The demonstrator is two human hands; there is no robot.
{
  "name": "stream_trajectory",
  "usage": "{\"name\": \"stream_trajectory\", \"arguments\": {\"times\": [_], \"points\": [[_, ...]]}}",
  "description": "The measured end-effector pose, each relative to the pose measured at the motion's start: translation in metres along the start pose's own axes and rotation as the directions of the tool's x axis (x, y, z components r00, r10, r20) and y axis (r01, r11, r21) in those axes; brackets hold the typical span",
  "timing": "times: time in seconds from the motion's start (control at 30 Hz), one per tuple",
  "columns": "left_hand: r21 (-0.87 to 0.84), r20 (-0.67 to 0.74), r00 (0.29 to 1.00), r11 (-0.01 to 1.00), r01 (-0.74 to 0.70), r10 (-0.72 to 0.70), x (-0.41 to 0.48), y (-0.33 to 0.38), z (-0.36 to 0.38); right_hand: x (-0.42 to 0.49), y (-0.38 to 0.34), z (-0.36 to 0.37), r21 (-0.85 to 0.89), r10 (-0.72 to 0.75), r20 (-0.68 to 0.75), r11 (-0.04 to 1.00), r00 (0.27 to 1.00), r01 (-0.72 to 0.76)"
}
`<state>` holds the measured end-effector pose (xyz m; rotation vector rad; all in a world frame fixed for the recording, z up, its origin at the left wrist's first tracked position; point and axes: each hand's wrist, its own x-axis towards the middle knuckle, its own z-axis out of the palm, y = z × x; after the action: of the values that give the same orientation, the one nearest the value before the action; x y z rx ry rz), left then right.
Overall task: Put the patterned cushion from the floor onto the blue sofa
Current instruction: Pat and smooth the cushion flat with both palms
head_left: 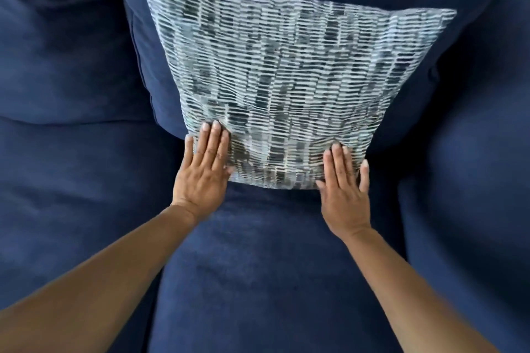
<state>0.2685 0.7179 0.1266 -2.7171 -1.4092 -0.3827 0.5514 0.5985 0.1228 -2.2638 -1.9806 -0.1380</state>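
Note:
The patterned cushion, white with grey-black dashes, leans upright against the back of the blue sofa, its lower edge on the seat. My left hand lies flat on the cushion's lower left corner, fingers extended. My right hand lies flat on its lower right corner, fingers spread. Neither hand grips the fabric; both press against it with open palms.
A plain blue back cushion stands directly behind the patterned one. Another back cushion fills the left side. A rounded blue armrest or seat section rises at the right. The seat cushion stretches toward me.

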Motion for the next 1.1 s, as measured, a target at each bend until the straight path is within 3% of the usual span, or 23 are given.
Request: {"name": "stream_trajectory", "arguments": {"times": [0.13, 0.23, 0.4, 0.5, 0.57, 0.7, 0.83, 0.9, 1.03, 1.1], "points": [[-0.113, -0.086, 0.994, 0.991, -0.075, 0.065, 0.012, 0.036, -0.038, 0.024, -0.037, -0.048, 0.091, -0.043, -0.133, 0.994, 0.99, 0.055], [-0.102, -0.082, 0.993, 0.991, -0.092, 0.083, 0.054, 0.053, -0.05, 0.076, -0.057, -0.07, 0.093, -0.139, -0.099, 0.985, 0.985, 0.148], [0.064, 0.135, 0.982, 0.99, 0.123, -0.131, 0.079, 0.008, -0.066, 0.108, -0.006, -0.077, -0.063, -0.041, 0.052, 0.997, 0.998, 0.044], [0.088, 0.184, 0.959, 0.976, 0.201, -0.214, 0.073, -0.021, -0.081, 0.1, 0.006, -0.088, -0.083, 0.026, 0.045, 0.996, 0.999, -0.022], [0.024, 0.116, 0.982, 0.989, 0.149, -0.15, 0.069, -0.017, -0.094, 0.093, -0.005, -0.101, -0.032, 0.047, -0.013, 0.998, 0.999, -0.048], [-0.038, -0.013, 0.996, 0.996, -0.084, 0.083, 0.104, 0.02, -0.117, 0.122, -0.046, -0.126, 0.068, -0.053, -0.112, 0.996, 0.992, 0.061], [0.057, 0.16, 0.986, 0.997, -0.047, 0.037, 0.157, 0.026, -0.129, 0.165, -0.053, -0.128, 0.013, -0.145, -0.039, 0.989, 0.989, 0.145], [0.104, 0.243, 0.968, 0.994, 0.033, -0.058, 0.166, 0.009, -0.127, 0.168, -0.03, -0.125, -0.029, -0.068, 0.003, 0.997, 0.998, 0.068], [0.111, 0.258, 0.936, 0.97, 0.217, -0.239, 0.164, -0.034, -0.133, 0.164, 0.011, -0.132, 0.005, 0.2, 0.047, 0.98, 0.979, -0.2], [0.092, 0.235, 0.943, 0.972, 0.218, -0.234, 0.166, -0.037, -0.142, 0.168, 0.011, -0.142, 0.017, 0.216, -0.004, 0.976, 0.976, -0.216]]}}
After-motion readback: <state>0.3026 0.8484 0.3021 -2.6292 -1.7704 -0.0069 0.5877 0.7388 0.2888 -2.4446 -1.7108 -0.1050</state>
